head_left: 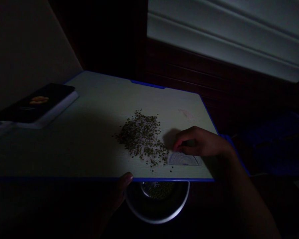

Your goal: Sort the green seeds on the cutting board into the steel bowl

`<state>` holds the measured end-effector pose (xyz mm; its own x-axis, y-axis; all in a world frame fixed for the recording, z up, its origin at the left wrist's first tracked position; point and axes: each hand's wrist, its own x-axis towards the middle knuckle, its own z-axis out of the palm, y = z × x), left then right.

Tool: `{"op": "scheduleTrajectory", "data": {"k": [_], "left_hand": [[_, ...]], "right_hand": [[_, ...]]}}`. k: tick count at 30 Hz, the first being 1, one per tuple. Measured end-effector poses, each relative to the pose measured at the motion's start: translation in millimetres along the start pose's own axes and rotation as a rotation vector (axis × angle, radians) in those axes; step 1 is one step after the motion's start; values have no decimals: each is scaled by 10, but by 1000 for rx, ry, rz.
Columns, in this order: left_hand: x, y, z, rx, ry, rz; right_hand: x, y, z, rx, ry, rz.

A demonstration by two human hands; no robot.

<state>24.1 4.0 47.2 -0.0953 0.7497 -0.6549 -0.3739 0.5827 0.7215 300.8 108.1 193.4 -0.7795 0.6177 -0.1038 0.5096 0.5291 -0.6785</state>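
Green beans [142, 132], small and mixed with pale bits, lie in a loose heap on a pale, blue-edged table [97, 99]. Right of them is a grey, semicircular protractor [183, 159], flat on the tabletop. My right hand [199, 142] has its fingers curled and closed at the protractor's upper edge. My left hand [123, 186] grips the table's near edge, its thumb over the rim and its other fingers hidden in the dark. Below that edge, a round metal bowl [159, 220] holds more green beans [160, 191], partly covered by the tabletop.
A thick book [35, 103] with a dark cover lies at the table's left. A wall [27, 43] rises behind it. Dark wood and a pale slatted panel [226, 36] stand beyond the far edge. A blue object [279, 142], dim and unclear, is at the right.
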Motion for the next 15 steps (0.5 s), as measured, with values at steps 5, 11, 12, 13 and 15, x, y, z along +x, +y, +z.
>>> {"op": "scheduleTrajectory", "data": {"k": [5, 11, 12, 13, 15], "left_hand": [[44, -44, 8, -134, 2, -50], [127, -97, -78, -102, -60, -83], [124, -95, -72, -115, -76, -94], [121, -94, -64, -130, -94, -108], [124, -99, -55, -158, -130, -100]], "right_hand": [[-52, 38, -47, -7, 30, 25], [8, 46, 32, 16, -68, 44], [9, 42, 32, 19, -72, 44], [4, 39, 26, 22, -72, 45], [-14, 31, 2, 24, -61, 44]]}}
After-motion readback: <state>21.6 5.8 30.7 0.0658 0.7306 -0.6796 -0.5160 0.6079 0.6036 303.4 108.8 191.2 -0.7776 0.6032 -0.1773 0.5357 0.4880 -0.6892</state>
